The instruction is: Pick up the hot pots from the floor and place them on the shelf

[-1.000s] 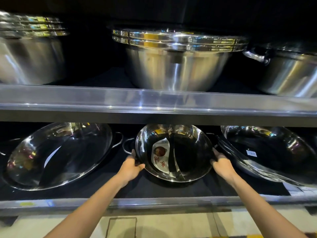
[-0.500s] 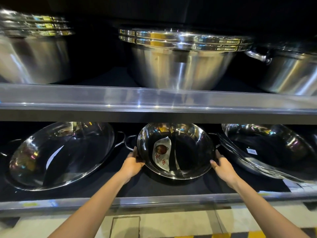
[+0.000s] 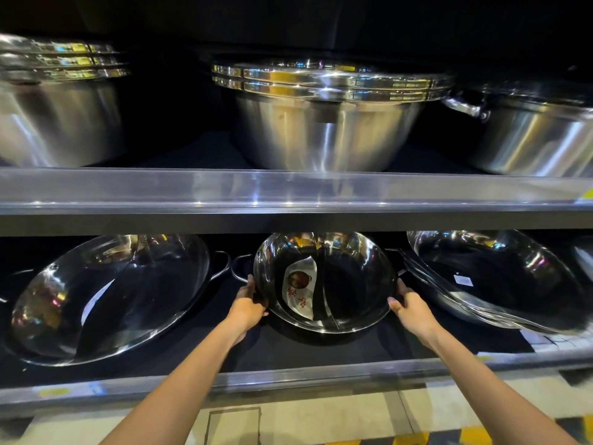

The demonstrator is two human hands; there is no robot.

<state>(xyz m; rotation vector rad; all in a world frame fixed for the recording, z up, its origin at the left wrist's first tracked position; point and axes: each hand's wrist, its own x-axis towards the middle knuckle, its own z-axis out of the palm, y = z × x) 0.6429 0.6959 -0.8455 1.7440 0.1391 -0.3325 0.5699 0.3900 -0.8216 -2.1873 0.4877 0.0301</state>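
A shiny steel hot pot (image 3: 349, 281) with a curved divider and a paper label inside leans tilted on the black lower shelf (image 3: 288, 351), its upper rim tucked under the shelf above. My left hand (image 3: 248, 305) grips its left rim beside the loop handle. On the opposite rim, my right hand (image 3: 410, 308) holds the pot. Both forearms reach in over the shelf's front lip.
A larger hot pot (image 3: 109, 293) leans at the left and a stack of hot pots (image 3: 494, 277) at the right, both close to the held one. Big steel bowls (image 3: 324, 117) stand on the upper shelf (image 3: 288, 200). Tiled floor (image 3: 321, 419) lies below.
The pot has shifted slightly farther back and up on the lower shelf, with both hands staying on its rim. The view has dipped a little.
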